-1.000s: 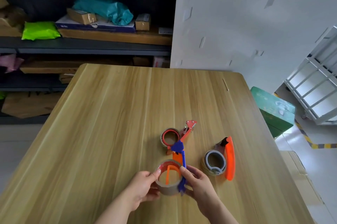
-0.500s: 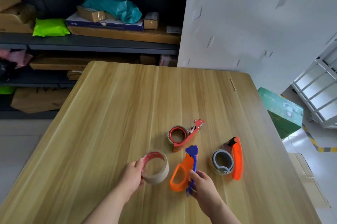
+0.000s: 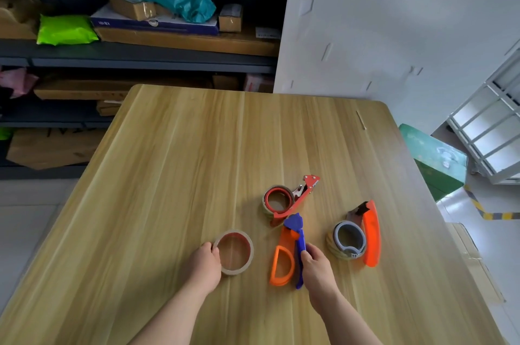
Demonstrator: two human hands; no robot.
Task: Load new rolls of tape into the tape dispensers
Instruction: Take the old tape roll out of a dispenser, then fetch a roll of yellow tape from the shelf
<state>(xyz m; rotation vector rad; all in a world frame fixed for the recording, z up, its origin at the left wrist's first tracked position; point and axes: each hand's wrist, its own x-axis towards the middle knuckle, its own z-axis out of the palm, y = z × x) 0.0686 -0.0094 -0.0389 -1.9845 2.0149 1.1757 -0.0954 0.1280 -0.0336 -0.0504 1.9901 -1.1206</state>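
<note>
A tape roll with a red inner ring lies flat on the wooden table; my left hand grips its left rim. To its right lies an orange and blue dispenser with nothing on its hub, and my right hand holds its blue handle. A red dispenser with a roll in it rests just beyond. An orange dispenser with a grey hub and a roll sits to the right.
Dark shelves with boxes and bags stand beyond the table's far edge. A white wall panel rises at the back right. A green box sits on the floor beside the table's right edge.
The tape roll came off the orange and blue dispenser and moved left in my left hand. It now lies flat on the table, apart from the dispenser held by my right hand.
</note>
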